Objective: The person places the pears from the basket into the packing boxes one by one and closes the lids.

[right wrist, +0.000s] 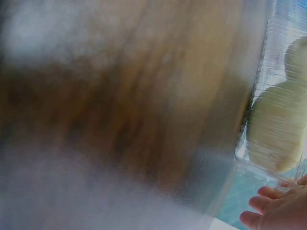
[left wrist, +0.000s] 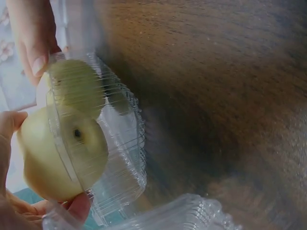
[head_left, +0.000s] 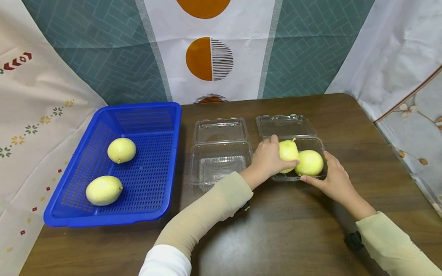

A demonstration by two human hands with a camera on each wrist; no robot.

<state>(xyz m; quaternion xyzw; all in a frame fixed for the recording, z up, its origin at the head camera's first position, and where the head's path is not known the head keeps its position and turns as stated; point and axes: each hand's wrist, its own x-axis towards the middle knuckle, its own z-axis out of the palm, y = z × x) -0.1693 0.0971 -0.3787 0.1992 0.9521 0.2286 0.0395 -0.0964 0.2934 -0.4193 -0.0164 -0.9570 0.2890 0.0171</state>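
Observation:
In the head view, my left hand (head_left: 268, 158) grips a yellow pear (head_left: 288, 151) with its stem up, in the left part of the right clear plastic clamshell container (head_left: 317, 140). Thumb and fingers lie on opposite sides of this pear (left wrist: 62, 158) in the left wrist view. A second pear (head_left: 309, 163) sits beside it, on the right. My right hand (head_left: 335, 179) spans the container's front right corner, thumb by the front rim and loosely extended fingers (right wrist: 261, 203) along the right side. Whether the right fingertips touch the plastic is unclear.
Another clamshell container (head_left: 221, 161) stands with its lid up, left of the first, with nothing visible inside. A blue basket (head_left: 112, 218) on the left holds two more pears, one farther back (head_left: 121, 150) and one nearer (head_left: 104, 190). Patterned cloth (head_left: 306, 35) hangs behind the brown table (head_left: 273, 244).

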